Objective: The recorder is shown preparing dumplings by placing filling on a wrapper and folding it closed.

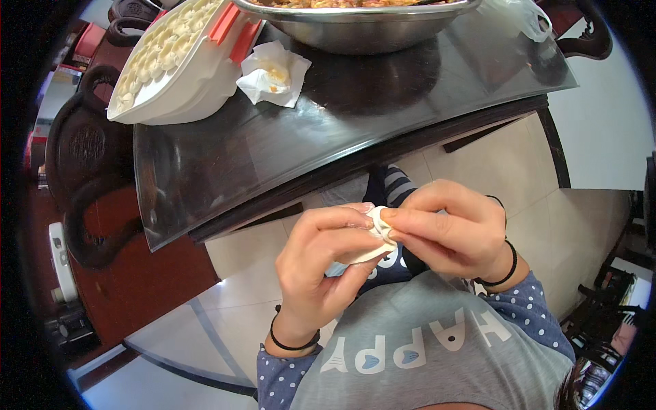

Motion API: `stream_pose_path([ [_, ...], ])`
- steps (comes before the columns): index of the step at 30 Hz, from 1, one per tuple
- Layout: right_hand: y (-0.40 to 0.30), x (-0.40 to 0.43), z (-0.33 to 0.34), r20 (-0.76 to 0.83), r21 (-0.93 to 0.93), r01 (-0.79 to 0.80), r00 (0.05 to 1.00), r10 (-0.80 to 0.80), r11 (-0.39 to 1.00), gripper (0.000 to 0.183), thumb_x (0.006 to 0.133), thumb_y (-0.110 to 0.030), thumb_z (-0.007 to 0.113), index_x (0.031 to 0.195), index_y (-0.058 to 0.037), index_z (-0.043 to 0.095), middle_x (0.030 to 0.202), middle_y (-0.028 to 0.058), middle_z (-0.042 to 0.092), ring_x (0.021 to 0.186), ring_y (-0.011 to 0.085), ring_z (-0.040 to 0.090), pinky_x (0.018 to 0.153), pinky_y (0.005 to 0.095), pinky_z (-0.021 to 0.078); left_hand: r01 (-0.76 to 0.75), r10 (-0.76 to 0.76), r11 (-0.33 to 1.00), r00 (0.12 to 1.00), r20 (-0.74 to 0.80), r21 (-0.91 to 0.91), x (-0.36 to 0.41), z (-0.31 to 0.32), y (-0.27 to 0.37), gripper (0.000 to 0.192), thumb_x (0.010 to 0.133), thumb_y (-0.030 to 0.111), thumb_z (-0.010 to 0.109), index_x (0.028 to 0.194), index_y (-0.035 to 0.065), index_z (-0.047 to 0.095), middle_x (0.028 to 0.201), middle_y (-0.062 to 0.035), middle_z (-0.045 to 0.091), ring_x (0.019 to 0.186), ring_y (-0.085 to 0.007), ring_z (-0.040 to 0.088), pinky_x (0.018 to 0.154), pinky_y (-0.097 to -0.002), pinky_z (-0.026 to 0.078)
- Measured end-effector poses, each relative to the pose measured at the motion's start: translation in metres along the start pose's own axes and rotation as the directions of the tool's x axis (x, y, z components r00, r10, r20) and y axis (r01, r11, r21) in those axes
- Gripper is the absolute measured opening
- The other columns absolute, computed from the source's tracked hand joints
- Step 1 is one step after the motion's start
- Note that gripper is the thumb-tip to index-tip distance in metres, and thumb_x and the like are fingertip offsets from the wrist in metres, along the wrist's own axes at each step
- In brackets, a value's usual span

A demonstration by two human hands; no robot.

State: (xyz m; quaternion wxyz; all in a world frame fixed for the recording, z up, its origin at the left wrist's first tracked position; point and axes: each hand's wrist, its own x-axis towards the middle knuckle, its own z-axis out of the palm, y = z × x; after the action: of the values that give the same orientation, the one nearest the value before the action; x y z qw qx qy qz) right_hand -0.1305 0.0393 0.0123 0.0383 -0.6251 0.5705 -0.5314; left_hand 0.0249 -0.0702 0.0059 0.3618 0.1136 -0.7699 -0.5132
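Between both hands, above my lap, is a dumpling (378, 231) of pale dough with a folded, pleated edge. My left hand (328, 246) cups it from the left, fingers over its top and thumb beneath. From the right, my right hand (453, 230) pinches the dough's edge between thumb and index finger. Any filling inside is hidden by the dough and fingers. Orange-yellow residue marks the right fingertips.
A white tray (169, 105) with red handles holds rows of dumplings (166, 48) on the dark table (215, 169). Near it are a stained white tissue (294, 77), a steel basin (359, 33) of chopped filling (348, 3) and a plastic bag (517, 20). A carved wooden chair (84, 148) stands left.
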Motion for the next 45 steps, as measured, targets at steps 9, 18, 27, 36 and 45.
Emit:
stream_pose_path([
  [9, 0.005, 0.01, -0.013, 0.235, 0.086, 0.142, 0.959, -0.158, 0.986, 0.026, 0.07, -0.004, 0.073, 0.095, 0.0014, 0.066, 0.082, 0.0103, 0.061, 0.07, 0.024, 0.061, 0.058, 0.0328, 0.0495, 0.14, -0.129, 0.989, 0.977, 0.168, -0.052, 0.008, -0.017, -0.002, 0.026, 0.067, -0.005, 0.074, 0.088, -0.0002, 0.06, 0.095, -0.0129, 0.062, 0.094, -0.0263, 0.064, 0.076, -0.0326, 0.053],
  [18, 0.004, 0.003, -0.006, 0.126, 0.08, -0.033, 0.992, 0.022, 0.996, 0.021, 0.07, -0.002, 0.073, 0.09, 0.0, 0.068, 0.08, 0.0103, 0.063, 0.066, 0.0214, 0.063, 0.056, 0.029, 0.0494, 0.222, -0.188, 0.933, 0.972, 0.143, -0.284, 0.003, -0.02, -0.006, 0.02, 0.067, -0.008, 0.074, 0.085, -0.0012, 0.066, 0.101, -0.0141, 0.06, 0.096, -0.0217, 0.063, 0.078, -0.0291, 0.055],
  [27, 0.005, 0.007, 0.004, 0.082, -0.038, 0.09, 0.993, -0.086, 0.995, 0.027, 0.07, -0.001, 0.072, 0.097, 0.0018, 0.066, 0.084, 0.0108, 0.062, 0.069, 0.0226, 0.062, 0.058, 0.0309, 0.0496, -0.026, -0.009, 0.978, 0.986, 0.164, 0.209, 0.011, -0.017, 0.013, 0.021, 0.069, -0.009, 0.071, 0.088, 0.0001, 0.066, 0.099, -0.0128, 0.059, 0.088, -0.0242, 0.065, 0.072, -0.0284, 0.055],
  [36, 0.006, 0.012, -0.007, 0.283, -0.031, 0.284, 0.922, -0.264, 0.958, 0.03, 0.069, -0.01, 0.075, 0.094, 0.0034, 0.064, 0.084, 0.0091, 0.06, 0.073, 0.0227, 0.061, 0.059, 0.0312, 0.048, 0.316, -0.243, 0.93, 0.912, 0.332, -0.187, 0.012, -0.023, 0.011, 0.051, 0.069, -0.013, 0.062, 0.112, 0.0003, 0.039, 0.118, -0.0201, 0.049, 0.111, -0.03, 0.056, 0.091, -0.037, 0.051],
  [45, 0.006, 0.011, 0.001, -0.091, 0.056, 0.183, 0.98, -0.178, 0.981, 0.022, 0.065, -0.002, 0.076, 0.086, 0.001, 0.068, 0.078, 0.0086, 0.062, 0.065, 0.0216, 0.061, 0.054, 0.0305, 0.0468, 0.322, -0.351, 0.581, 0.928, 0.128, -0.748, -0.01, 0.002, -0.012, 0.055, 0.064, -0.014, 0.073, 0.112, 0.0011, 0.048, 0.122, -0.0166, 0.052, 0.115, -0.0245, 0.053, 0.098, -0.0382, 0.046],
])
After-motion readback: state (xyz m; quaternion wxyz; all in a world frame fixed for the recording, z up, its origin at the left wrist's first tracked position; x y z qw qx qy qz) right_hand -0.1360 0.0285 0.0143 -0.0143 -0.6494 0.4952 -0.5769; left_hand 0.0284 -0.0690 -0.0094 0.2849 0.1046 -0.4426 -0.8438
